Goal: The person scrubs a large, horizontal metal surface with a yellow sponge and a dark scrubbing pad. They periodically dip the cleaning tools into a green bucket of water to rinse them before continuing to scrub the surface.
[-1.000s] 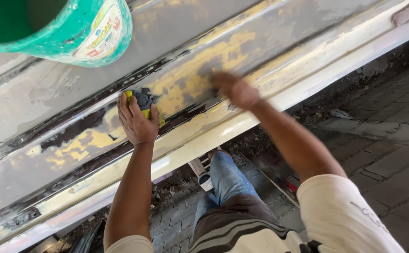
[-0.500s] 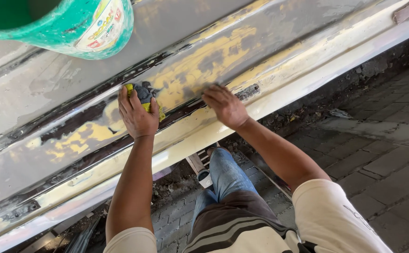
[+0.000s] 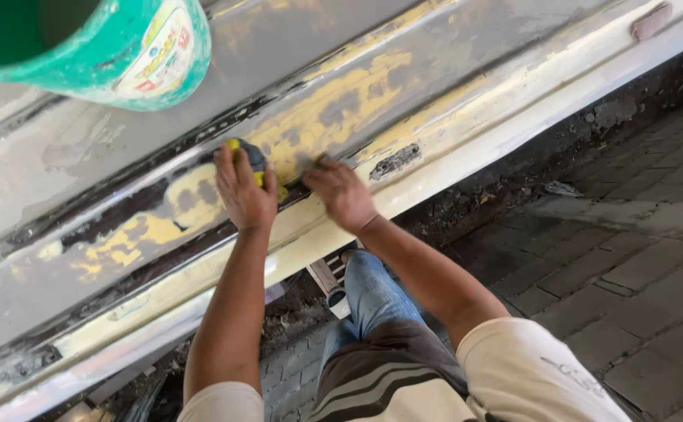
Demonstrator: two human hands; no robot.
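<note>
Yellow filler patches mottle the grey car body panel (image 3: 404, 94) you face, with dark scraped streaks along its crease. Your left hand (image 3: 244, 191) presses flat on that crease, fingers curled over a small dark pad with a yellow-green edge (image 3: 254, 160), which sits against the panel just left of your right hand (image 3: 341, 195). That right hand lies spread, palm down, on the panel; whether it holds anything, you cannot tell. A green bucket (image 3: 99, 47) hangs at the far left. Grey paving (image 3: 631, 258) lies to the right.
</note>
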